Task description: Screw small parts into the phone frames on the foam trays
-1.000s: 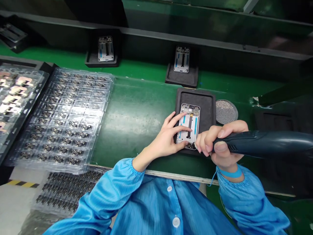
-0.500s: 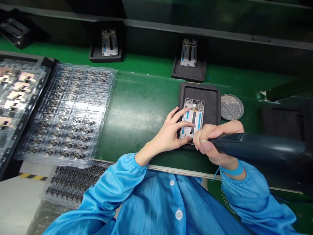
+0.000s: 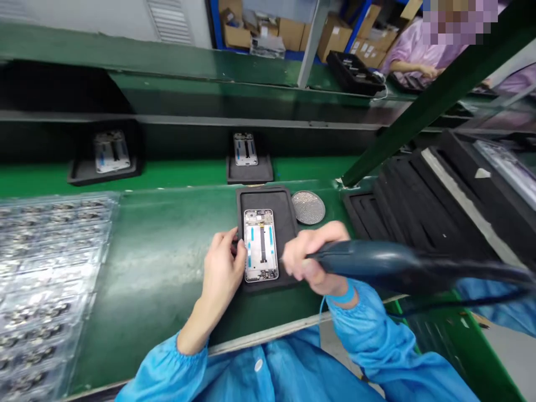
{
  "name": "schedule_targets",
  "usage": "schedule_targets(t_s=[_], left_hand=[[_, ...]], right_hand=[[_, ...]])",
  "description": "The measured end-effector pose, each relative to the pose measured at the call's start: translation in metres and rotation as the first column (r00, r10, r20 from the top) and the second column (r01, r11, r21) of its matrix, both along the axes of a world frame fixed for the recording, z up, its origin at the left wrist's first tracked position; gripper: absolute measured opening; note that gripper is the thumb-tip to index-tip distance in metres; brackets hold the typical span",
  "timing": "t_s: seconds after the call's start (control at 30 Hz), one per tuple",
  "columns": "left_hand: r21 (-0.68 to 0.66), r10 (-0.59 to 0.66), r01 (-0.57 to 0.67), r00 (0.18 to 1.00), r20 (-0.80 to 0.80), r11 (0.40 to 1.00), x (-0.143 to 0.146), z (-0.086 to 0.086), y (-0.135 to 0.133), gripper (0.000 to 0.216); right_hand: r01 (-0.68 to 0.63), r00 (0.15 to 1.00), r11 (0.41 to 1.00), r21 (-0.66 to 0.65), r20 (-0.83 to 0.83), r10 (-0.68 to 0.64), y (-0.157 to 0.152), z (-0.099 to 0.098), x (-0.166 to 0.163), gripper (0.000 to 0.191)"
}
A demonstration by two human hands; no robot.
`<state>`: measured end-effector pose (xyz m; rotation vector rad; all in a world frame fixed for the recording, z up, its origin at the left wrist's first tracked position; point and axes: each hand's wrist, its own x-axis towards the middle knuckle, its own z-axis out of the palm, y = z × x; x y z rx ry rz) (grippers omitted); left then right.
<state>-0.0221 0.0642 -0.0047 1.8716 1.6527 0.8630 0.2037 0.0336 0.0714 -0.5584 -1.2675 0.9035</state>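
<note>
A white phone frame (image 3: pixel 261 244) lies in a black foam tray (image 3: pixel 288 215) on the green bench. My left hand (image 3: pixel 221 268) rests at the tray's left edge, its fingers curled against the tray and the phone's side. My right hand (image 3: pixel 312 259) is closed around a dark electric screwdriver (image 3: pixel 377 265), blurred by motion, with the tip end near the phone's right edge. A round dish of small screws (image 3: pixel 308 207) sits just right of the tray.
Two more black trays with phone frames (image 3: pixel 246 151) (image 3: pixel 109 152) stand on the green belt behind. Clear plastic part trays (image 3: pixel 46 268) fill the left. Stacked black foam trays (image 3: pixel 439 190) and a slanted green bar (image 3: pixel 419 95) are at right. Another person sits far back right.
My head has lifted and turned right, showing the far shelves. My left hand slid off the phone's face to the tray's left edge. The screwdriver drew back slightly from the phone's lower end.
</note>
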Motion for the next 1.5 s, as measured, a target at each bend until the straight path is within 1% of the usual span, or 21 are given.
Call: schedule_targets(t_s=[0.07,0.1,0.13,0.2,0.27,0.33,0.4,0.47,0.53,0.63,0.73,0.8,0.87,0.97,1.03,1.07,1.13,1.2,1.27,1.37,1.5], left_hand=[[0.011,0.018,-0.018,0.999,-0.047,1.0,-0.007,0.004,-0.005,0.048],[0.026,0.032,-0.031,0.997,-0.072,0.999,-0.014,0.007,-0.005,0.049],[0.05,0.052,-0.047,0.994,-0.097,0.998,-0.024,0.01,-0.001,0.05],[0.118,0.115,-0.097,0.981,-0.155,0.988,-0.053,0.021,0.018,0.051],[0.173,0.197,-0.16,0.954,-0.226,0.972,-0.086,0.038,0.055,0.052],[0.152,0.262,-0.226,0.92,-0.29,0.962,-0.114,0.056,0.105,0.056],[0.127,0.325,-0.299,0.892,-0.313,0.946,-0.13,0.071,0.16,0.055],[0.103,0.346,-0.331,0.884,-0.313,0.938,-0.131,0.079,0.209,0.051],[0.067,0.348,-0.345,0.884,-0.311,0.936,-0.124,0.079,0.247,0.049],[0.011,0.354,-0.369,0.883,-0.307,0.929,-0.104,0.073,0.284,0.054],[-0.008,0.355,-0.371,0.893,-0.278,0.928,-0.082,0.071,0.301,0.067],[0.045,0.291,-0.288,0.932,-0.218,0.957,-0.067,0.072,0.302,0.077],[0.138,0.202,-0.181,0.965,-0.164,0.974,-0.052,0.072,0.292,0.079],[0.213,0.143,-0.109,0.978,-0.151,0.971,-0.029,0.061,0.26,0.06],[0.217,0.125,-0.088,0.979,-0.161,0.972,-0.015,0.048,0.227,0.04],[0.216,0.081,-0.041,0.981,-0.177,0.976,-0.008,0.04,0.208,0.035],[0.203,-0.094,0.142,0.969,-0.229,0.969,0.002,0.027,0.17,0.036],[0.169,-0.308,0.363,0.909,-0.281,0.916,0.009,0.016,0.137,0.041],[0.128,-0.432,0.485,0.85,-0.303,0.865,0.014,0.009,0.114,0.045],[0.077,-0.47,0.514,0.827,-0.308,0.854,0.017,0.002,0.097,0.047],[0.071,-0.471,0.515,0.824,-0.314,0.854,0.018,-0.003,0.092,0.046]], right_hand=[[0.14,0.99,0.982,0.123,-0.042,-0.136,0.012,0.016,0.026,0.026],[0.239,0.971,0.956,0.17,-0.071,-0.23,0.021,0.021,0.041,0.027],[0.343,0.939,0.923,0.172,-0.088,-0.332,0.032,0.023,0.057,0.033],[0.511,0.86,0.854,0.102,-0.083,-0.504,0.055,0.02,0.085,0.049],[0.596,0.802,0.803,0.0,-0.059,-0.595,0.076,0.008,0.106,0.061],[0.6,0.795,0.794,-0.091,-0.04,-0.605,0.09,-0.009,0.119,0.07],[0.571,0.813,0.807,-0.151,-0.032,-0.581,0.098,-0.024,0.125,0.074],[0.556,0.821,0.812,-0.175,-0.036,-0.57,0.101,-0.036,0.127,0.074],[0.558,0.819,0.81,-0.18,-0.043,-0.573,0.102,-0.042,0.126,0.073],[0.554,0.822,0.811,-0.186,-0.032,-0.569,0.102,-0.045,0.124,0.072],[0.546,0.829,0.815,-0.195,-0.013,-0.559,0.103,-0.047,0.122,0.07],[0.543,0.832,0.817,-0.194,-0.007,-0.555,0.102,-0.049,0.121,0.069],[0.543,0.833,0.819,-0.184,-0.006,-0.554,0.102,-0.05,0.121,0.066],[0.543,0.834,0.824,-0.161,-0.01,-0.551,0.101,-0.051,0.121,0.062],[0.539,0.837,0.829,-0.149,-0.011,-0.546,0.101,-0.051,0.121,0.06],[0.539,0.838,0.83,-0.145,-0.008,-0.545,0.1,-0.05,0.121,0.06],[0.542,0.837,0.829,-0.141,0.004,-0.547,0.099,-0.049,0.122,0.06],[0.545,0.837,0.827,-0.139,0.026,-0.547,0.097,-0.048,0.122,0.06],[0.539,0.842,0.831,-0.137,0.048,-0.538,0.096,-0.048,0.122,0.061],[0.519,0.855,0.844,-0.14,0.069,-0.514,0.095,-0.047,0.121,0.06],[0.503,0.864,0.852,-0.143,0.079,-0.497,0.094,-0.048,0.119,0.06]])
